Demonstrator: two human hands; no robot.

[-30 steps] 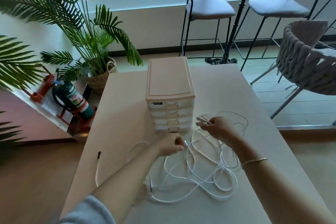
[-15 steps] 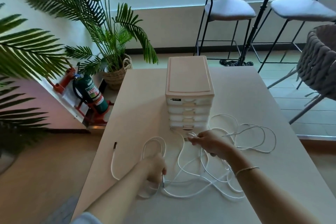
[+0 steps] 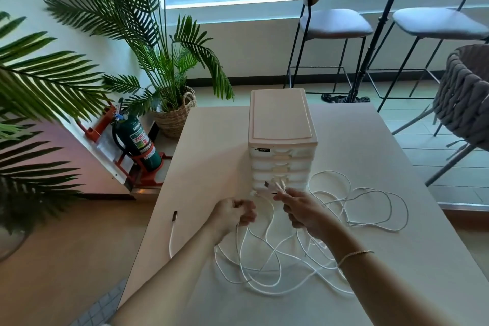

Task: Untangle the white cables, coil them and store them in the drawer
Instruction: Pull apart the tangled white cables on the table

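Your left hand [image 3: 236, 212] rises, gripping white cables [image 3: 275, 267] | right hand [image 3: 300, 208] pinches plug ends | untangling underway | next: separate strands; drawer unit [image 3: 281, 124] shut.

A pale table [image 3: 344, 140] carries a drawer unit [image 3: 281, 145] and tangled white cables [image 3: 267, 267].

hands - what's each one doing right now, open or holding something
Left hand: fingers curled, gripping a strand of the white cables.
Right hand: pinching a bunch of cable ends in front of the drawer unit.
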